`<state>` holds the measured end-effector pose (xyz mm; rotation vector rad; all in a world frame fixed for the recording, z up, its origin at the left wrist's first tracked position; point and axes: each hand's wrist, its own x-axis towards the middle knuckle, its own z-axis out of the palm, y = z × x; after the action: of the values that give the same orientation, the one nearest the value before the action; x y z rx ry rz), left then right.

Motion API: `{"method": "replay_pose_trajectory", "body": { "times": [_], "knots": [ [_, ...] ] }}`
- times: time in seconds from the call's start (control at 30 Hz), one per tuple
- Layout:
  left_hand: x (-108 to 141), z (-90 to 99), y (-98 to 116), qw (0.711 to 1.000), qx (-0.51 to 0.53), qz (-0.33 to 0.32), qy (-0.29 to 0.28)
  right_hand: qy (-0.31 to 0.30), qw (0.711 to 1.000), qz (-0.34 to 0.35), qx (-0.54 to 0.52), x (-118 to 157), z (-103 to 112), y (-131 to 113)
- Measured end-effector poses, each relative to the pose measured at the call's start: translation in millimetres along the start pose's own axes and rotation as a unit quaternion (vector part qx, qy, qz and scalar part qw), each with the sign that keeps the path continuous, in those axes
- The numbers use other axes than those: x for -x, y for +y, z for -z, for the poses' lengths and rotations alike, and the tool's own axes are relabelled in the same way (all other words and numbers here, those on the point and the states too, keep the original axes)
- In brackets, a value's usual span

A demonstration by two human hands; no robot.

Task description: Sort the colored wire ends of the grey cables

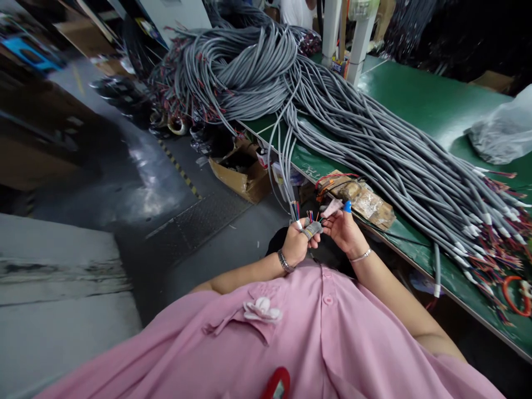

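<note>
Closed around several grey cables [286,174], my left hand [296,244] sits just in front of my body. A grey finger cover with a yellow stripe [311,230] wraps one of its digits. Stripped, coloured wire ends [311,215] fan out above that cover. Close by on the right, my right hand [344,231] has its fingertips pinched at a thin coloured wire from this bunch. It wears a blue finger cot [347,206] and a pale wrap [332,208] on another digit. The exact fingertip contact is small and partly hidden.
A large bundle of grey cables [353,122] lies along the green table [428,94]. At the table edge is a plastic-wrapped cardboard piece [366,202]. An orange ring-shaped handle [515,296] lies far right. Below stands an open cardboard box [245,180]. A clear bag [505,130] rests behind.
</note>
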<state>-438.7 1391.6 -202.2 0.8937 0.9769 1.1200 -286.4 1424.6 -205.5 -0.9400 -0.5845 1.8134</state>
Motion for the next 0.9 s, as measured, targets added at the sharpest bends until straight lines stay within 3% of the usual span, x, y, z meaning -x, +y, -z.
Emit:
{"method": "replay_pose_trajectory", "body": {
  "times": [0.1, 0.2, 0.47, 0.63, 0.73, 0.9],
  "knots": [
    [3.7, 5.8, -1.2, 1.000, -0.021, 0.001, -0.007, -0.041, 0.995, -0.053, 0.075, 9.9, 6.7, -4.1],
    [8.0, 10.5, -1.7, 0.998, -0.061, 0.006, -0.019, -0.054, 0.986, -0.060, 0.143, 19.1, 8.2, -7.9],
    [11.9, 12.5, 0.6, 0.986, -0.134, 0.022, -0.094, -0.040, 0.963, 0.066, 0.259, 28.8, -7.0, -9.6],
    [9.9, 11.2, 3.8, 0.973, -0.155, 0.073, -0.154, -0.062, 0.951, 0.090, 0.289, 32.7, -12.1, -7.1],
    [7.9, 12.2, -0.2, 0.981, -0.128, 0.082, -0.119, -0.038, 0.955, 0.090, 0.280, 33.5, -4.8, -6.6],
    [5.8, 14.0, -7.2, 0.994, -0.086, 0.060, -0.044, -0.031, 0.976, 0.026, 0.216, 36.6, 8.0, 0.8]
  ]
}}
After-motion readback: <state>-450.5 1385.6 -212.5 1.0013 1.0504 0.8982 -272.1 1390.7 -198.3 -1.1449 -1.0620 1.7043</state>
